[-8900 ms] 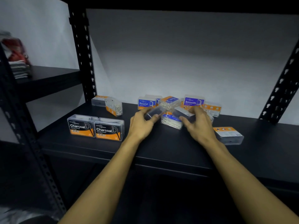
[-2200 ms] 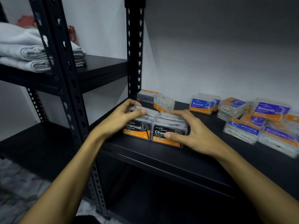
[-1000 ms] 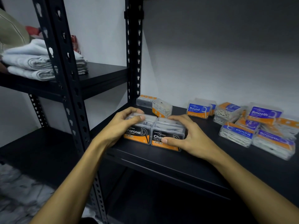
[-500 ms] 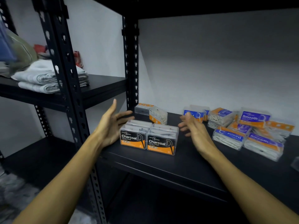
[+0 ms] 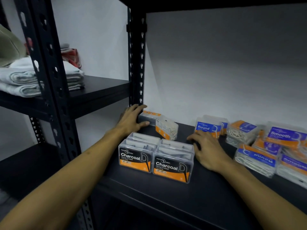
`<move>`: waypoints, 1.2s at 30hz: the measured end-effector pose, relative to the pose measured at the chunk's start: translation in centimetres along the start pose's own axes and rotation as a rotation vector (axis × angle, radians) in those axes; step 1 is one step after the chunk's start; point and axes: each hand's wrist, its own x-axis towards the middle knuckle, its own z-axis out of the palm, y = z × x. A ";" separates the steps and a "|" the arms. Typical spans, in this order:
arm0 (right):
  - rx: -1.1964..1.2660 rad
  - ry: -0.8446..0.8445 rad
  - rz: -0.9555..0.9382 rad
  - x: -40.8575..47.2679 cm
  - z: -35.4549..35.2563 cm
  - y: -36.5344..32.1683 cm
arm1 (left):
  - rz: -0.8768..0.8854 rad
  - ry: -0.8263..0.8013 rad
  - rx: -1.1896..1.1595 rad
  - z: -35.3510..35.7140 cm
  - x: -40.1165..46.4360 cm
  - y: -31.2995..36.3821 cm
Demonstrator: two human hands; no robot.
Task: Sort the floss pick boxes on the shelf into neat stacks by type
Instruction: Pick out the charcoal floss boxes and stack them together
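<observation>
Where the left hand reaches the shelf's back corner, its fingers and thumb wrap the near end of a grey box lying flat, long axis running rightward from the grasp. Just past that box's far end, a tilted box leans on edge. Nearer than the grasp, two Charcoal boxes stand side by side, labels forward. The right hand lies palm down, holding nothing, fingers loosely spread beside them, just before the Round box.
</observation>
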 end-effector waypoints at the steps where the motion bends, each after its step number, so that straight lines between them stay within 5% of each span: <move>1: -0.007 -0.001 -0.010 0.1 0.1 0.1 | 0.039 -0.045 0.042 0.4 0.8 -0.4; 6: -0.006 -0.007 -0.008 0.3 0.1 0.6 | 0.124 -0.093 -0.005 1.0 2.2 -0.2; 16: 0.018 -0.015 0.024 0.1 -0.1 0.3 | -0.145 0.052 -0.426 -1.1 -1.5 0.2; 30: -0.054 -0.026 0.039 -5.4 -2.9 -1.5 | -0.295 0.235 -0.254 -5.3 -7.2 3.1; 36: -0.023 -0.049 0.011 -11.0 -5.2 -1.0 | -0.152 0.292 -0.253 -10.1 -8.1 9.7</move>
